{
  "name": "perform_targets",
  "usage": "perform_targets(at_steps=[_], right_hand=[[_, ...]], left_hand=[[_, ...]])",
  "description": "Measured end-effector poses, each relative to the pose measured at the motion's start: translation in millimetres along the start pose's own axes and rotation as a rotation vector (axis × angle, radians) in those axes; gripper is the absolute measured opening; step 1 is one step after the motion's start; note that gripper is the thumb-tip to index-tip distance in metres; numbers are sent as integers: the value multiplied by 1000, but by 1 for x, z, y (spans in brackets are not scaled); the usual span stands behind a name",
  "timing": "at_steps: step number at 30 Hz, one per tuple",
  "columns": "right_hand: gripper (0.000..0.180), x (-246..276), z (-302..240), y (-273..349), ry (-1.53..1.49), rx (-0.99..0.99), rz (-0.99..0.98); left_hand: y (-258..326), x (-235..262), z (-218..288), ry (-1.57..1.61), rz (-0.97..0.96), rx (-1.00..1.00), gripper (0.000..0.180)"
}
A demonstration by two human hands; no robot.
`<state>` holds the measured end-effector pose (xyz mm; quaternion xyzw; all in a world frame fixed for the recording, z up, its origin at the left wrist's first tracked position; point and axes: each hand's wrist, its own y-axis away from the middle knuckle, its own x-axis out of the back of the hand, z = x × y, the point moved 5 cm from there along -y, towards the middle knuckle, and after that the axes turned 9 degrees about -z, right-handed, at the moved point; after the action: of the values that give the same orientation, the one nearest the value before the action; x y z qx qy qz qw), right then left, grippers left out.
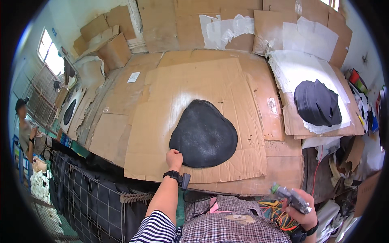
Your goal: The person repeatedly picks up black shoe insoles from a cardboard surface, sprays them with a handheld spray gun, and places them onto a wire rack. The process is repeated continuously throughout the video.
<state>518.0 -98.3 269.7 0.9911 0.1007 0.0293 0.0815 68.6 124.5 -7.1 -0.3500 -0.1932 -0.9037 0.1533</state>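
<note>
A black rounded fabric piece [204, 134] lies flat on the cardboard-covered counter [162, 101] — the left hand [174, 158] pinches its near edge, the right hand [302, 208] grips a grey spray gun [291, 197] — beside a stack of black pieces [317, 102].

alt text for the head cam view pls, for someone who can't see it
A person's left hand pinches the near edge of a black rounded fabric piece lying flat on a cardboard-covered table, while the right hand holds a metal spray gun low to the right. A stack of black pieces sits on white sheets at the far right; another person stands at the far left.
</note>
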Motion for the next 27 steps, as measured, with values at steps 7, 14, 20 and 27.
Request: perform_targets(at_steps=[7, 14, 20, 27], right_hand=[[50, 18, 1, 7, 45, -34, 51], [49, 3, 6, 0, -107, 39, 37], [54, -4, -1, -20, -119, 103, 217], [53, -28, 15, -41, -122, 61, 91]], left_hand=[[-1, -18, -25, 960, -130, 358, 29], [5, -24, -12, 1015, -188, 391, 49], [-7, 3, 101, 1355, -508, 4, 48], [23, 127, 240, 1681, -514, -377, 37]])
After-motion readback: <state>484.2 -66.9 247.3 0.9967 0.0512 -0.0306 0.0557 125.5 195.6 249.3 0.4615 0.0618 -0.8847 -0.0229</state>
